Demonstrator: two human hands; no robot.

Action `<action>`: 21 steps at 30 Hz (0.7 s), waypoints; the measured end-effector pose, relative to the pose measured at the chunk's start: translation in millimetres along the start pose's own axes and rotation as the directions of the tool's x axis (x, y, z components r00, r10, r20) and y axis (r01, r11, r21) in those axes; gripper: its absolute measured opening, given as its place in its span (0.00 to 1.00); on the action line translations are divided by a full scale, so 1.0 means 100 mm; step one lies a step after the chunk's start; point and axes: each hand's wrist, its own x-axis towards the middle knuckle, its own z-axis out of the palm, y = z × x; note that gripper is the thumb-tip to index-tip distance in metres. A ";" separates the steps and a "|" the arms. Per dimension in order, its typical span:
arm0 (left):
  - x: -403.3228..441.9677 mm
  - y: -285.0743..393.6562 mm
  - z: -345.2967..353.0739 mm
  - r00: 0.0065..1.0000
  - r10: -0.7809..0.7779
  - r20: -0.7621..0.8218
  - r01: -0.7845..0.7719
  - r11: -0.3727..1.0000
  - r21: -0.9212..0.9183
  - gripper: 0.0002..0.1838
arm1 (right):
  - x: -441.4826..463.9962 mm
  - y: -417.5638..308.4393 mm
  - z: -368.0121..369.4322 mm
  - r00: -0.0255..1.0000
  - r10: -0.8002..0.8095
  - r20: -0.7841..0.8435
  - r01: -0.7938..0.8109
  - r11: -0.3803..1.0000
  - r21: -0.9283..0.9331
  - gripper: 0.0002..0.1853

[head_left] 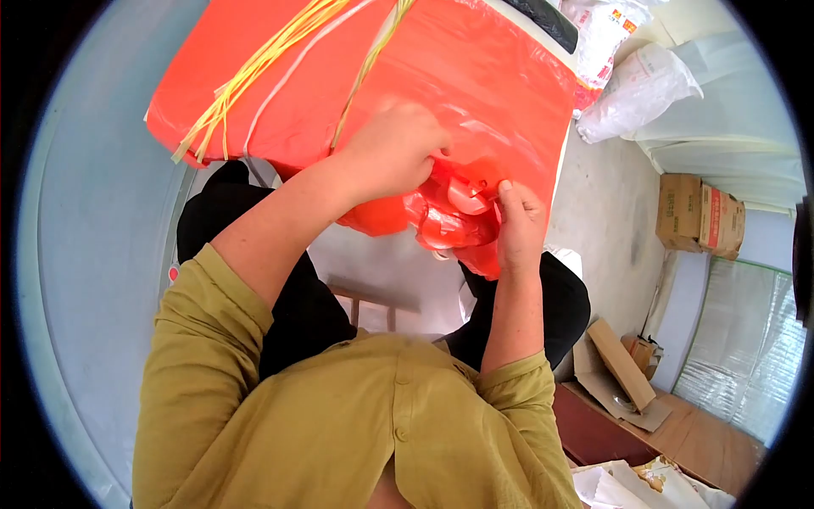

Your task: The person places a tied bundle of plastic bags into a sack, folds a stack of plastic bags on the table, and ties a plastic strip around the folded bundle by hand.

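A bunched, glossy red plastic piece (458, 216) hangs at the near edge of a table covered with red plastic sheeting (475, 93). My left hand (394, 148) is closed, its fingertips at the upper left of the bunched piece; what exactly they pinch is hidden. On the right side, my right hand (520, 222) grips the red plastic between thumb and fingers. Yellow strips (263, 64) lie across the table's left part, beside a thin white cord (292, 72) and a twisted yellowish strand (369, 68).
A black roll (543, 21) lies at the table's far right edge. White sacks (640, 93) stand beyond it. Cardboard boxes (699, 216) are at the right, with flattened cardboard (619, 373) lower down. A wooden stool frame (373, 305) shows below the table.
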 end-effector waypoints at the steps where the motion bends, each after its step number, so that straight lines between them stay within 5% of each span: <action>1: -0.03 0.00 0.01 0.999 0.044 0.007 -0.043 0.999 -0.027 0.13 | -0.03 0.00 0.00 1.000 -0.007 0.012 0.008 0.999 -0.051 0.11; 3: -0.09 0.01 0.07 0.991 0.131 0.017 -0.129 0.988 -0.082 0.17 | -0.12 -0.02 0.02 0.998 0.004 0.061 0.004 0.992 -0.128 0.11; 6: -0.14 0.04 0.28 0.961 0.266 -0.078 -0.261 0.963 0.072 0.17 | -0.20 0.01 0.00 0.991 0.022 0.131 -0.003 0.989 -0.146 0.13; 10: -0.08 0.01 0.40 0.957 0.290 -0.026 -0.287 0.954 0.085 0.12 | -0.26 0.05 -0.03 0.988 0.053 0.144 -0.035 0.992 -0.124 0.16; 13: 0.00 0.04 0.36 0.961 0.276 -0.005 -0.276 0.960 0.046 0.08 | -0.25 0.15 -0.12 0.992 -0.086 0.096 0.087 0.996 -0.008 0.19; 19: 0.07 0.11 0.24 0.949 0.312 -0.043 -0.312 0.950 0.001 0.09 | -0.22 0.11 -0.04 0.961 -0.214 0.176 0.276 0.696 -0.663 0.37; 21: 0.09 0.13 0.22 0.955 0.280 -0.101 -0.286 0.957 -0.047 0.10 | -0.18 0.00 0.12 0.959 -0.246 0.139 0.280 0.755 -0.593 0.26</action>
